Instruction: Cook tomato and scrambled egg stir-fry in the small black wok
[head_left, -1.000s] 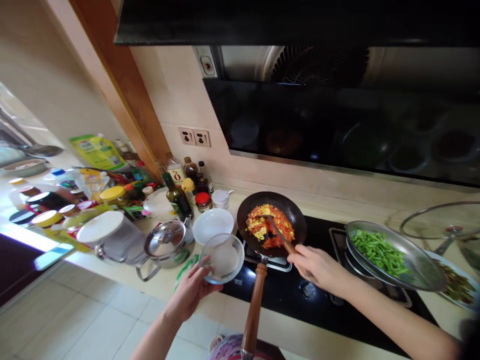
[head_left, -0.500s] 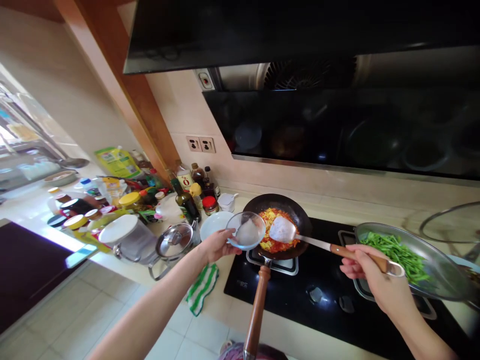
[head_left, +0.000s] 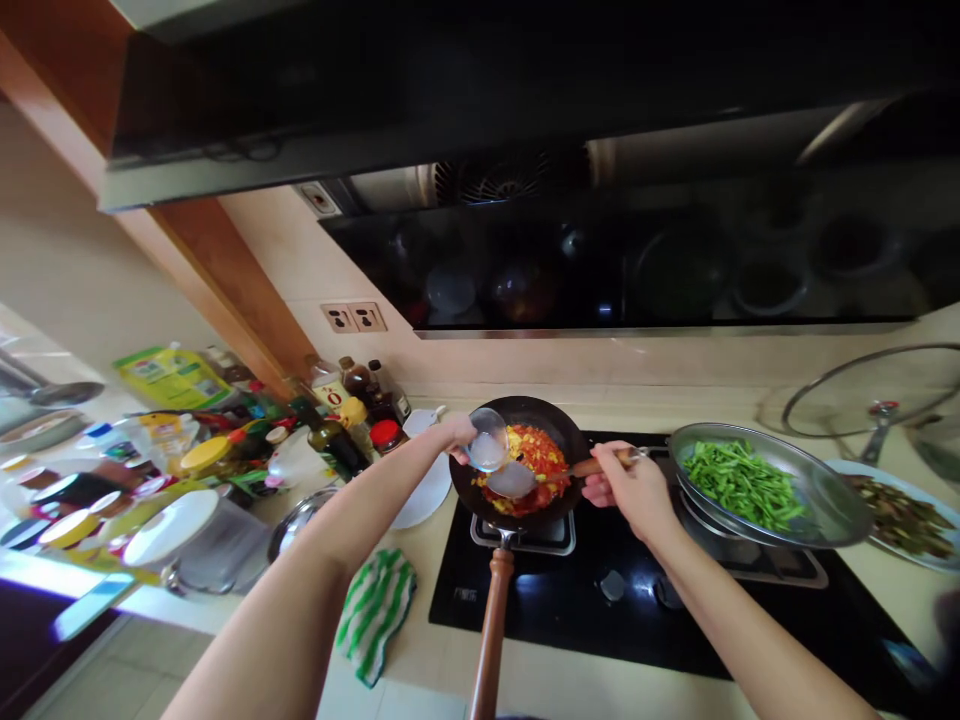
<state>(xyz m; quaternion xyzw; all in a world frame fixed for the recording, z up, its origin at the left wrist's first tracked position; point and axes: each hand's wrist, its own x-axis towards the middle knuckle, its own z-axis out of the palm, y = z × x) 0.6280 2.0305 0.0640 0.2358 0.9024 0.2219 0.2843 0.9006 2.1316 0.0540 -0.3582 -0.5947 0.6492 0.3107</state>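
My left hand [head_left: 455,436] grips a small glass bowl [head_left: 487,447], tilted over the left side of a black wok [head_left: 568,440]. The wok sits on the left burner and holds red tomato and yellow egg [head_left: 536,457]. My right hand [head_left: 630,487] is closed on the wooden handle of a metal spatula [head_left: 517,480], whose blade lies in the wok just below the bowl. The wok's long wooden handle [head_left: 489,640] points toward me.
A steel pan of green beans [head_left: 739,482] occupies the right burner, with a plate of cooked food [head_left: 904,515] and a glass lid [head_left: 874,395] beyond. Left of the black hob [head_left: 600,600] lie a striped cloth [head_left: 375,610], a white plate [head_left: 420,495], pots and several bottles and jars.
The left hand carried the glass bowl from beside the hob to over the wok and tipped it. The right hand brought the spatula blade back into the wok under the bowl.
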